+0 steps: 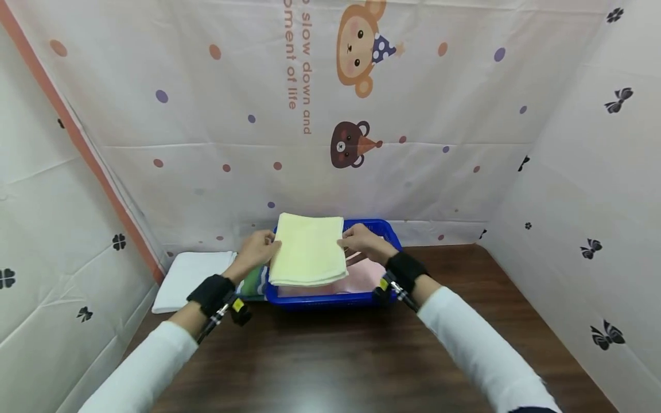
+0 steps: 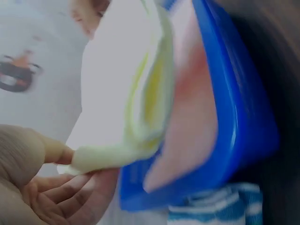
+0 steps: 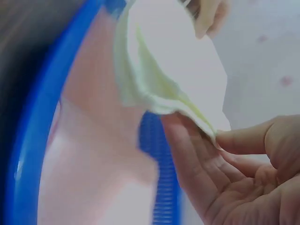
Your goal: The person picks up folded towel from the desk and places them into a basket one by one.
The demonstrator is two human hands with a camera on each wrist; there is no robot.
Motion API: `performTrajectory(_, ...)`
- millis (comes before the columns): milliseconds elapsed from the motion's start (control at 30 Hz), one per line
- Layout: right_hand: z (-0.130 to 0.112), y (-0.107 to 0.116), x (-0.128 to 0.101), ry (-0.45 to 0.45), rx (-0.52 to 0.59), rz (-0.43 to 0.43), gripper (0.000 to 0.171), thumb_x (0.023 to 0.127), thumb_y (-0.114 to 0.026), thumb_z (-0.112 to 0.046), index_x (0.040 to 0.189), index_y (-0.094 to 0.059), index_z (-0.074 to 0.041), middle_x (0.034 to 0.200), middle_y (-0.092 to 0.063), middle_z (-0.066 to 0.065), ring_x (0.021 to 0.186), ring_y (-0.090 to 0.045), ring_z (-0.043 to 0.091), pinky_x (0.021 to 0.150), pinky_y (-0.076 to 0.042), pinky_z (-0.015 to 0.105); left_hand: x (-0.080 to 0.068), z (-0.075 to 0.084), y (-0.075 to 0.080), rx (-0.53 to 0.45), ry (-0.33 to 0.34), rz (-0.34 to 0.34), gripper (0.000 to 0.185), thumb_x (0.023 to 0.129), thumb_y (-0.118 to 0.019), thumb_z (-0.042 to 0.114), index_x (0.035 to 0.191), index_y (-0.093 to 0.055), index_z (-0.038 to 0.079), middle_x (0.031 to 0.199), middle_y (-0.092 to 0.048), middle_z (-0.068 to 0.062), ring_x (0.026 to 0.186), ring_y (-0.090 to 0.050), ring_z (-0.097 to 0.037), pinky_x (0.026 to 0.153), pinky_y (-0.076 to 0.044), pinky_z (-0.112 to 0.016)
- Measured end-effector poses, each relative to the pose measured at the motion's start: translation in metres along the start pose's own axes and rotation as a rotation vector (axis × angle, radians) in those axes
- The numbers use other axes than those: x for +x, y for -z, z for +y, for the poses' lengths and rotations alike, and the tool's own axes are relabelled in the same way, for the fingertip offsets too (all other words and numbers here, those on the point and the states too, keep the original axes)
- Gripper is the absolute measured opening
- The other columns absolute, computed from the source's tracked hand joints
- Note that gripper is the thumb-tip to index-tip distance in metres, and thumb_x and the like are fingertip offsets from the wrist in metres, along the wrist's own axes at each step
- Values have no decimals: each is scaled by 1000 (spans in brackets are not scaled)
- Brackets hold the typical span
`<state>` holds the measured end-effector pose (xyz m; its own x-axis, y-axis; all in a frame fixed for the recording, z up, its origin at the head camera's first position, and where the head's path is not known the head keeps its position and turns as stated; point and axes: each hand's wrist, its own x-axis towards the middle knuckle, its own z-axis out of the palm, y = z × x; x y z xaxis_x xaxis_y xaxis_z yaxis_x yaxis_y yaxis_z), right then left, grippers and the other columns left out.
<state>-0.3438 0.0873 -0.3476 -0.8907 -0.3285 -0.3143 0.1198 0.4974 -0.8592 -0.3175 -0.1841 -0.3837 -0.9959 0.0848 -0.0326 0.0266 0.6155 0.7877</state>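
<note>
a printed curtain (image 1: 217,115) with cartoon bears, coloured dots and orange lettering hangs behind and to both sides of a dark brown wooden desk (image 1: 335,355). at the far edge of the desk, against the curtain, stands a blue plastic basket (image 1: 330,299). a pale pink cloth (image 1: 361,278) lies inside it, and a green and white striped cloth (image 1: 254,282) shows at the basket's left side. further left, a folded white towel (image 1: 188,278) lies flat on the desk, just beside the basket.

a folded pale yellow towel (image 1: 308,249) is held above the basket, over the pink cloth, tilted so its near edge hangs lower. two arms in white sleeves, each with a black wrist strap, reach in from the near side.

the left hand (image 1: 256,249) holds the towel's left edge; the left wrist view shows the thumb on top and the fingers (image 2: 82,187) underneath, pinching the folded layers. the right hand (image 1: 361,241) holds the right edge the same way; the right wrist view shows the thumb and fingers (image 3: 187,159) closed on the towel's corner. so each grip is closed on the yellow towel, one at either side.
</note>
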Motion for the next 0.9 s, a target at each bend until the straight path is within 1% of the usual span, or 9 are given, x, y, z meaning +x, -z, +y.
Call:
performTrajectory(100, 8, -11, 25, -74, -2, -28, 21, 104, -54, -6, 87, -62, 2, 80, -71, 10, 72, -72, 19, 77, -64, 41, 14, -8, -10, 172, -34, 1, 22, 103, -56, 10, 85, -61, -3, 73, -60, -16, 62, -63, -22, 64, -62, -35)
performTrajectory(167, 13, -18, 36, -125, -21, -47, 21, 103, -55, -4, 84, -62, 0, 76, -70, 10, 69, -71, 19, 76, -64, 42, 21, -12, -16, 255, -63, -13, 38, 100, -60, 7, 65, -46, 7, 57, -44, -5, 52, -59, -23, 59, -61, -33)
performTrajectory(200, 15, -21, 40, -145, -39, -53, 21, 102, -56, -4, 82, -61, -1, 74, -70, 10, 67, -71, 19, 75, -64, 42, 24, -14, -18, 282, -73, -23, 45, 99, -61, 6, 61, -38, 12, 52, -37, -1, 49, -58, -22, 56, -60, -32)
performTrajectory(267, 18, -25, 47, -171, -91, -73, 21, 101, -57, -6, 81, -59, -4, 75, -69, 8, 66, -70, 18, 74, -64, 41, 29, -15, -21, 328, -95, -30, 54, 97, -61, 4, 59, -25, 17, 49, -26, 2, 44, -56, -20, 50, -56, -28)
performTrajectory(333, 21, -28, 50, -182, -139, -96, 21, 100, -61, -8, 79, -57, -6, 75, -67, 7, 66, -69, 18, 73, -64, 40, 33, -15, -23, 351, -91, -25, 55, 94, -61, 2, 56, -25, 18, 47, -25, 4, 41, -57, -18, 45, -52, -26)
performTrajectory(433, 22, -30, 51, -177, -186, -119, 20, 98, -65, -9, 79, -58, -5, 76, -67, 6, 66, -67, 16, 74, -64, 38, 37, -12, -23, 387, -50, -24, 50, 90, -61, 2, 54, -30, 17, 44, -35, 2, 40, -58, -14, 39, -44, -22)
performTrajectory(600, 23, -29, 46, -162, -279, -44, 10, 95, -69, -4, 88, -69, 3, 70, -66, 7, 60, -65, 16, 69, -64, 36, 37, -5, -25, 443, 9, 0, 33, 84, -64, 3, 56, -48, 10, 46, -56, -5, 41, -58, -16, 36, -32, -21)
performTrajectory(733, 28, -30, 44, -150, -349, -5, 12, 94, -72, -5, 87, -67, 5, 72, -68, 11, 58, -70, 19, 65, -64, 34, 34, -2, -28, 490, 20, 23, 22, 85, -70, 7, 68, -56, 7, 55, -60, -7, 43, -57, -16, 37, -34, -21)
performTrajectory(900, 30, -35, 43, -124, -364, 5, 25, 92, -74, -5, 75, -56, -2, 71, -65, 12, 63, -75, 25, 65, -64, 35, 33, -1, -32, 540, 16, 69, 27, 86, -77, 12, 72, -54, 7, 59, -47, -3, 49, -51, -16, 42, -36, -25)
